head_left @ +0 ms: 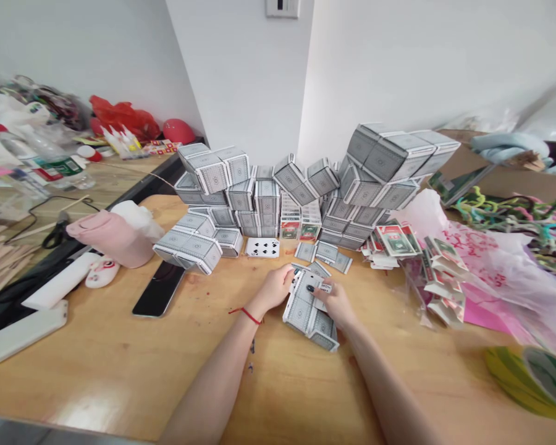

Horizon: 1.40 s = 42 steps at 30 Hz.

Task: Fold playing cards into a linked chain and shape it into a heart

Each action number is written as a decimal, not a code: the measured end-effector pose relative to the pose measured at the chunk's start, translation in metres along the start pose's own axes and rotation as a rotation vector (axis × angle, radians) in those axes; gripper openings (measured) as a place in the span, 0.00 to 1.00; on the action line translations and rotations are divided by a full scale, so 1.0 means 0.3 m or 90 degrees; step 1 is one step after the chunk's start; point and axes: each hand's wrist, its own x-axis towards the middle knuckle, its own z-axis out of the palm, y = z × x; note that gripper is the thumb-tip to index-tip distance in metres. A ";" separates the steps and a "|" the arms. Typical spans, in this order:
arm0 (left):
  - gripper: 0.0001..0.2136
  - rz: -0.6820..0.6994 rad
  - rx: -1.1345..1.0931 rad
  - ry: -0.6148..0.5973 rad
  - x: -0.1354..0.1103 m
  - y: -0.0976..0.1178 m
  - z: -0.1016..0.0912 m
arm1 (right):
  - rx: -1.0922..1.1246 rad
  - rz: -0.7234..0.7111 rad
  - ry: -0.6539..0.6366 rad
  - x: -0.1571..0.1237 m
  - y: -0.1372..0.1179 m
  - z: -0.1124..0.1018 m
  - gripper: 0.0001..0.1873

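Both my hands hold a block of folded playing cards point(308, 316) with grey patterned backs, resting on the wooden table point(120, 371). My left hand point(274, 289), with a red string at the wrist, grips its upper left edge. My right hand point(334, 301) pinches its top right, fingers closed on a card. A few loose cards point(324, 253) lie just beyond. Behind them rises a wall of several similar card blocks point(301, 191). One face-up spade card point(262, 247) lies at its foot.
A black phone point(159, 289) lies to the left, beside a pink pouch point(113, 238) and a detached card block point(188, 248). Empty card boxes point(438, 278) and a pink plastic bag point(486, 272) crowd the right. A yellow-green tape roll point(535, 377) sits at the right front edge.
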 end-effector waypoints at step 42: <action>0.19 -0.087 -0.014 -0.076 -0.039 -0.004 -0.028 | 0.048 0.049 -0.146 -0.006 -0.024 -0.027 0.21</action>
